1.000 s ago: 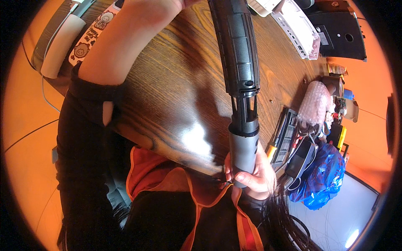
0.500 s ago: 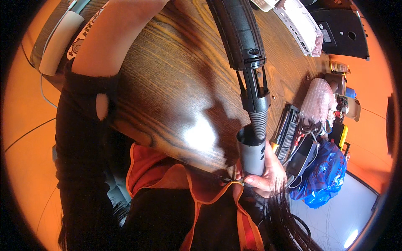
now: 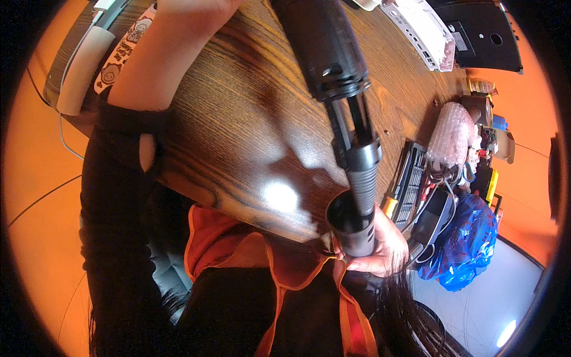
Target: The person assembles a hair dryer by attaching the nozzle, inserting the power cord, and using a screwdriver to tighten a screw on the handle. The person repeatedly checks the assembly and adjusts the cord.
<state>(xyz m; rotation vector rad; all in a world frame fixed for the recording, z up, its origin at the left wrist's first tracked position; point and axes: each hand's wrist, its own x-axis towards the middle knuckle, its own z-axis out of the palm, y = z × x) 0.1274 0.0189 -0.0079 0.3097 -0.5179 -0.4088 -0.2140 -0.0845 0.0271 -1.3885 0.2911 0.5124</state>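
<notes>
My right hand (image 3: 386, 247) wraps round an open-ended dark grey tube (image 3: 351, 237) with small dark holes in its side, near the table's front edge. Above it a long black device (image 3: 324, 50) slants in from the top edge, with an open frame of struts below its thick body. Its ribbed grey lower end (image 3: 363, 189) reaches down to the tube's mouth; how far inside it goes, I cannot tell. At the top edge only the wrist end of my left hand (image 3: 214, 9) shows. Its fingers, and whether they hold the device, are out of view.
The wooden table (image 3: 238, 143) spreads before me. On the right are a black case of small bits (image 3: 407, 175), a bubble-wrapped bundle (image 3: 449, 134), a blue plastic bag (image 3: 464, 241) and cables. A white casing (image 3: 419, 33) stands at the far right, a patterned strip (image 3: 122, 53) at the left.
The black device's body has shifted left and leans more. The tube in my right hand has tipped, so more of its dark opening shows.
</notes>
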